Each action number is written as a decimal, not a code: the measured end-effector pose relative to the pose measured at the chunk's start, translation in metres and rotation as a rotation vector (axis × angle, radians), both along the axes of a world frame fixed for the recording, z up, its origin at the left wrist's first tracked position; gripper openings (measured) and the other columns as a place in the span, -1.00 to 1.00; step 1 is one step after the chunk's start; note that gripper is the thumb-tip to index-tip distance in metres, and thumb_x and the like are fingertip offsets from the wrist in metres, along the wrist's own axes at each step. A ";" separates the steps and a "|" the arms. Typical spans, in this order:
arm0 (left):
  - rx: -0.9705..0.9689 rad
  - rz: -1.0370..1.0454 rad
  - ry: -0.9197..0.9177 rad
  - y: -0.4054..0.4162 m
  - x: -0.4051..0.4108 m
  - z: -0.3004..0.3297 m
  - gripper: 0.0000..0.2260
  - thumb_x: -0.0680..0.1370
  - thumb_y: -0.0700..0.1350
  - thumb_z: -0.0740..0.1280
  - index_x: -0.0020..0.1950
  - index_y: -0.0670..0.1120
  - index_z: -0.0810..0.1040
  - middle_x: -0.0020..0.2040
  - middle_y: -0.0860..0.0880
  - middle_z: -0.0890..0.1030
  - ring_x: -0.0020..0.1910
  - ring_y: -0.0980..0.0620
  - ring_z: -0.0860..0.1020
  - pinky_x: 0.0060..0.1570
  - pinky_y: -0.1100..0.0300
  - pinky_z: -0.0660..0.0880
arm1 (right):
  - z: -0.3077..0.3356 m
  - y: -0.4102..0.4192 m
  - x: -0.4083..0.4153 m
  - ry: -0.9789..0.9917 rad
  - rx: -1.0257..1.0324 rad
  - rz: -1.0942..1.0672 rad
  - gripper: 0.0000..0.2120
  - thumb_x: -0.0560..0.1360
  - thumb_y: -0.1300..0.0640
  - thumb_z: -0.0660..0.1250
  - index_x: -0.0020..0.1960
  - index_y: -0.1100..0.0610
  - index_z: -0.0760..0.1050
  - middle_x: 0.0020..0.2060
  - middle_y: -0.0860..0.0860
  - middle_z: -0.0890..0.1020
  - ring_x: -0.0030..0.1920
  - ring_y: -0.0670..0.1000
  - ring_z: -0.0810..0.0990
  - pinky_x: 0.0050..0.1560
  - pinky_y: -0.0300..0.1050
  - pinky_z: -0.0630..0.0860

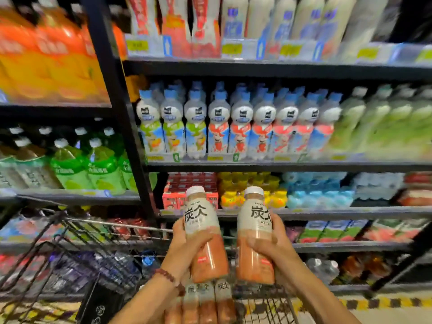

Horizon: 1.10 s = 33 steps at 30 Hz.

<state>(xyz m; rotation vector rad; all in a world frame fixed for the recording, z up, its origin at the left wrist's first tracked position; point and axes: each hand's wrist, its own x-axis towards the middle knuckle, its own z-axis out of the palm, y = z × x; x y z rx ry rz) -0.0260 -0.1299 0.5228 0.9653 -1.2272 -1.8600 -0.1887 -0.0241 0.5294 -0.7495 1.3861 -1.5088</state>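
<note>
Over near cart (pixel 112 226): gripping left bottle (pixel 203 218) in curled left hand (pixel 183 244), right bottle (pixel 254 220) in curled right hand (pixel 275 249). Risking clash between them, either slipping onto packed bottles (pixel 201 298) below.

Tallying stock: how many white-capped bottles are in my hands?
2: the left bottle in the left hand, the right bottle in the right hand. Similar bottles sit in the cart below, partly hidden.

two white-capped bottles, cream over pinkish-brown, upright side by side: left bottle (pixel 205 235), right bottle (pixel 256 235)
</note>
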 end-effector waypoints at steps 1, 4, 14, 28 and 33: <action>-0.005 -0.023 0.008 0.005 -0.008 0.008 -0.30 0.31 -0.26 0.52 0.35 -0.09 0.26 -0.01 -0.11 0.55 -0.12 -0.07 0.57 -0.13 0.01 0.53 | 0.009 0.008 -0.007 0.003 -0.024 -0.026 -0.05 -0.03 0.06 0.53 0.33 -0.05 0.27 0.04 0.12 0.61 -0.10 0.09 0.66 -0.13 0.09 0.61; -0.093 -0.072 0.037 0.025 -0.040 0.035 -0.14 0.02 -0.14 0.54 0.29 -0.03 0.33 -0.01 -0.12 0.58 -0.17 -0.02 0.61 -0.30 0.11 0.57 | 0.036 0.036 -0.038 0.046 -0.099 -0.114 -0.15 -0.02 0.04 0.53 0.25 -0.18 0.34 0.09 0.08 0.61 -0.08 0.03 0.69 -0.22 -0.08 0.62; -0.461 -0.140 0.123 0.118 -0.191 0.118 -0.12 -0.07 -0.03 0.54 0.24 0.16 0.37 0.04 -0.02 0.63 -0.07 0.04 0.64 -0.28 0.23 0.58 | 0.118 0.149 -0.184 0.368 -0.299 -0.290 -0.07 0.04 0.04 0.53 0.36 -0.17 0.27 0.13 -0.11 0.62 0.06 -0.07 0.65 -0.11 -0.17 0.62; -0.771 -0.176 0.127 0.183 -0.355 0.188 -0.31 0.08 -0.10 0.59 0.16 0.12 0.46 0.02 0.05 0.65 -0.05 0.11 0.65 -0.19 0.27 0.57 | 0.194 0.211 -0.352 0.585 -0.441 -0.305 -0.24 0.20 0.11 0.54 0.33 -0.09 0.32 0.09 -0.08 0.61 -0.01 -0.16 0.66 -0.18 -0.26 0.59; -0.827 -0.110 0.153 0.154 -0.389 0.212 -0.31 0.03 -0.01 0.58 0.13 0.06 0.49 -0.03 0.04 0.68 -0.10 0.12 0.65 -0.19 0.27 0.55 | 0.217 0.186 -0.385 0.629 -0.482 -0.332 -0.19 0.05 -0.03 0.51 0.28 -0.04 0.35 0.03 -0.09 0.62 -0.06 -0.22 0.65 -0.21 -0.32 0.56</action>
